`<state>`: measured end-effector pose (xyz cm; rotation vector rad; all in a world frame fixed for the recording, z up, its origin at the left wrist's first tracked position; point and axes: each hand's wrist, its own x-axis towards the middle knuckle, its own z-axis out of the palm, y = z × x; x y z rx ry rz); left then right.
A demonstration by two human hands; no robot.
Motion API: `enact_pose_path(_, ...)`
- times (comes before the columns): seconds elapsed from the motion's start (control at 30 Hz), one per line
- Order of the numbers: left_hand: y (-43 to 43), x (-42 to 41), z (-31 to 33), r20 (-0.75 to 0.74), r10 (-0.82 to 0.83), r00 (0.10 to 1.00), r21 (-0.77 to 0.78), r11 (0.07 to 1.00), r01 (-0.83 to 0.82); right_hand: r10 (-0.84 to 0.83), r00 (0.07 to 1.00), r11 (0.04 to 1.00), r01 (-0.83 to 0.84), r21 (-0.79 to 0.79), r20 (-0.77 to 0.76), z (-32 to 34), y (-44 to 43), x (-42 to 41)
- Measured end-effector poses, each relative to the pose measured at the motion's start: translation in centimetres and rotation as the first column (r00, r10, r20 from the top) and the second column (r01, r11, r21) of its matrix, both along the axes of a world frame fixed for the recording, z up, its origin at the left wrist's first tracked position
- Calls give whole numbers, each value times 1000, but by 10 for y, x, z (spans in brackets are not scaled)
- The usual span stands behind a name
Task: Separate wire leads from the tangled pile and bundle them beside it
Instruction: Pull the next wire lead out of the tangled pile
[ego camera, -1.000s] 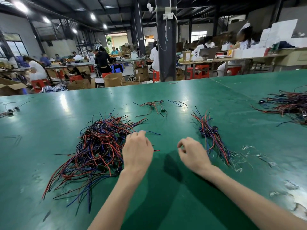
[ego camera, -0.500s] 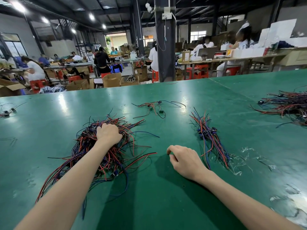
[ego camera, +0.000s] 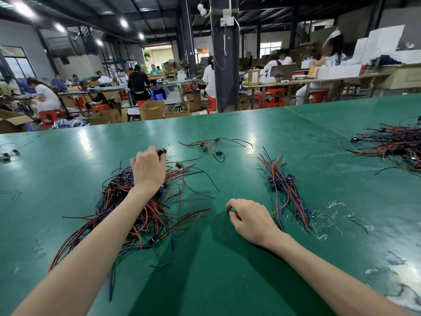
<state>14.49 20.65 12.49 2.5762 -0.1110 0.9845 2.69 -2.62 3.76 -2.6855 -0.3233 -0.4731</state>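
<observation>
I observe the left hand (ego camera: 149, 169) over the far edge of the tangled pile (ego camera: 155, 215), left of centre in the frame. Its fingers are curled and appear to pinch a small dark connector (ego camera: 162, 152) raised just above the wires. The right hand (ego camera: 250, 217) rests on the green table (ego camera: 205, 270) at lower centre, fingers loosely curled, and I see no wire in it. It lies between the pile and the sorted bundle (ego camera: 284, 190), which sits right of centre with its connectors grouped near the upper end. In my judgement the step in hand is drawing one lead free. The pull should go up and away from the pile along the line of the lead, slowly, since the red, blue and black wires cross each other densely and a quick pull would drag neighbours along. The idle right hand would serve best pressing down on the pile's near edge to anchor it, then taking the freed lead across. The lead should be laid with its connector beside those already grouped, with the wires running the same way. A few loose leads (ego camera: 207, 147) lie beyond the pile, a second heap (ego camera: 391, 142) at the upper right, and scraps of plastic film (ego camera: 330, 215) beside the bundle. None of these should be swept into the work.
</observation>
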Motion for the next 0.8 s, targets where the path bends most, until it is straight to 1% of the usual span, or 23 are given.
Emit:
enact_pose_path(0.1, -6, -9, 18, 63, -121, 991, -118, 985, 127, -11, 1000, 1000, 12, 23, -15, 1, 1, 0)
enact_pose_path(0.17, -15, -18, 24, 49, -223, 974, -273, 934, 228, -18, 1000, 999, 19, 43, -21, 1, 0, -1)
enact_pose_path(0.2, -21, -24, 25, 34, -276, 961, -373, 888, 268, -20, 1000, 999, 21, 47, -24, 1, 0, -1)
enact_pose_path(0.23, -29, -31, 25, 21, -338, 941, -496, 814, 304, -20, 999, 998, 21, 51, -29, 2, 0, -1)
enact_pose_path(0.27, -36, -38, 25, 12, -414, 910, -637, 698, 326, -17, 999, 998, 19, 55, -35, 2, -1, -2)
enact_pose_path(0.3, -44, -46, 24, 11, -495, 869, -773, 547, 321, -16, 999, 998, 18, 60, -38, 2, -1, -2)
enact_pose_path(0.33, -50, -54, 22, 15, -569, 822, -876, 390, 285, -17, 999, 997, 20, 70, -40, 3, -1, -2)
enact_pose_path(0.37, -56, -62, 20, 20, -633, 774, -938, 256, 233, -21, 999, 996, 25, 85, -42, 3, -1, -2)
enact_pose_path(0.4, -61, -69, 17, 29, -689, 724, -973, 147, 179, -27, 999, 994, 31, 107, -46, 4, -1, -3)
enact_pose_path(0.47, -71, -81, 10, 73, -776, 626, -996, -28, 81, -37, 998, 986, 45, 158, -56, 5, -1, -3)
enact_pose_path(0.5, -74, -84, 6, 87, -804, 588, -996, -84, 32, -39, 997, 983, 50, 178, -60, 6, -2, -3)
enact_pose_path(0.53, -77, -86, 3, 78, -828, 556, -995, -102, -12, -42, 997, 981, 54, 189, -65, 6, -2, -3)
enact_pose_path(0.57, -78, -86, 1, 37, -846, 532, -996, -73, -47, -45, 996, 979, 58, 193, -71, 7, -2, -3)
enact_pose_path(0.6, -79, -85, 0, -41, -859, 510, -998, 7, -69, -48, 996, 979, 62, 196, -76, 6, -2, -3)
enact_pose_path(0.67, -80, -77, 3, -249, -836, 489, -967, 246, -71, -50, 995, 977, 66, 202, -83, 6, -2, -3)
enact_pose_path(0.7, -82, -69, 6, -303, -809, 504, -948, 310, -72, -51, 995, 976, 68, 206, -86, 6, -2, -3)
enact_pose_path(0.73, -83, -59, 12, -307, -787, 535, -946, 313, -82, -53, 994, 975, 71, 212, -91, 6, -2, -2)
enact_pose_path(0.77, -86, -47, 19, -274, -776, 569, -960, 261, -106, -56, 994, 973, 76, 217, -98, 7, -1, -2)
enact_pose_path(0.8, -89, -35, 29, -204, -776, 597, -979, 163, -122, -58, 992, 971, 81, 223, -108, 8, -2, -2)
